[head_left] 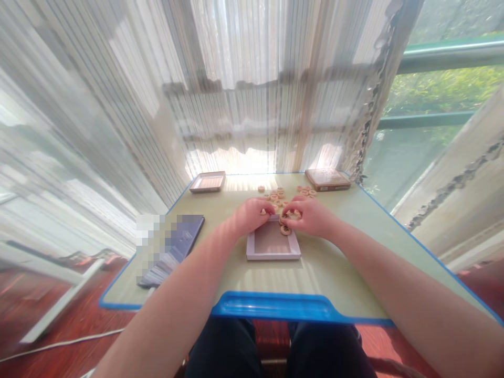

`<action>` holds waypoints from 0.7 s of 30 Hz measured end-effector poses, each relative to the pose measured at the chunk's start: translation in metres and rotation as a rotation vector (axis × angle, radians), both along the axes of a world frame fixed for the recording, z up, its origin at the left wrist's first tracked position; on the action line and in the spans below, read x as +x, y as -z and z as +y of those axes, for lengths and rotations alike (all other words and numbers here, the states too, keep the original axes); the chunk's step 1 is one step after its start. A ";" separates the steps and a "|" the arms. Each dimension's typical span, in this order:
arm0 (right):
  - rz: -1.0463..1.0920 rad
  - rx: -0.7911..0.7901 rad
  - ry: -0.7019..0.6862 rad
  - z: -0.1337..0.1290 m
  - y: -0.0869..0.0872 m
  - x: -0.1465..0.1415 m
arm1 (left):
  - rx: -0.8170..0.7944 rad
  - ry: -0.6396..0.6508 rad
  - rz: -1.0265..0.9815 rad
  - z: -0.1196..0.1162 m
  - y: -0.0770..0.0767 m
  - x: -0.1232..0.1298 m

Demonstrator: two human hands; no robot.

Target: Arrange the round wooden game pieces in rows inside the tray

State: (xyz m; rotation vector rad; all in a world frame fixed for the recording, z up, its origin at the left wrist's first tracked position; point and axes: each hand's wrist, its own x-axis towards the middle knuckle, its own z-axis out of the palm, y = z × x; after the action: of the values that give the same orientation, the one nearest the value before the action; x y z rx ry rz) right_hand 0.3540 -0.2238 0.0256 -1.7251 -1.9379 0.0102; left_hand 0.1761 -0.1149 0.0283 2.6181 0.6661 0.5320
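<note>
A shallow pale box tray (273, 256) lies on the table in front of me. My left hand (252, 214) is over its far left corner, fingers curled into a pinch; what is between the fingertips I cannot make out. At the far right corner, my right hand (309, 215) has its thumb and fingers closed around a round wooden Chinese chess piece (283, 218) with a dark character. Another chess piece (285, 230) is just below it, over the tray's right side. Beyond my hands, several loose chess pieces (274, 197) are scattered on the table, some partly hidden by my fingers.
An open shallow box part (207, 181) lies at the far left of the table (366, 252), and a flat closed box (328, 179) at the far right. A dark-covered book (185, 236), partly blurred out, is left of my left forearm. A blue trough (275, 305) edges the front.
</note>
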 end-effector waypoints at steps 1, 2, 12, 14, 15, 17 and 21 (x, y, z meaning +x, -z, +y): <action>-0.011 0.003 -0.003 0.000 0.001 0.000 | -0.001 -0.007 0.002 0.000 0.000 0.000; -0.020 0.008 -0.003 0.000 0.002 -0.001 | -0.002 -0.012 0.001 -0.001 0.000 0.001; -0.020 -0.019 -0.006 0.003 0.005 0.002 | 0.029 0.006 -0.009 0.001 0.001 0.000; -0.021 -0.004 -0.017 0.003 0.006 0.002 | 0.030 0.011 -0.011 0.001 0.001 0.000; -0.022 0.002 -0.021 0.002 0.005 0.002 | 0.028 0.011 -0.011 0.001 0.002 0.000; -0.025 0.011 -0.015 0.002 0.005 0.001 | 0.022 0.007 -0.012 0.001 0.002 0.000; -0.028 0.002 0.020 0.002 0.004 0.002 | 0.025 0.012 -0.016 0.001 0.002 -0.001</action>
State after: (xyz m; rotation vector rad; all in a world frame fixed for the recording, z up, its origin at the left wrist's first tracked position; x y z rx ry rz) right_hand 0.3563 -0.2217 0.0217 -1.7520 -1.9404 -0.0235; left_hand 0.1754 -0.1139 0.0266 2.6368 0.6423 0.5608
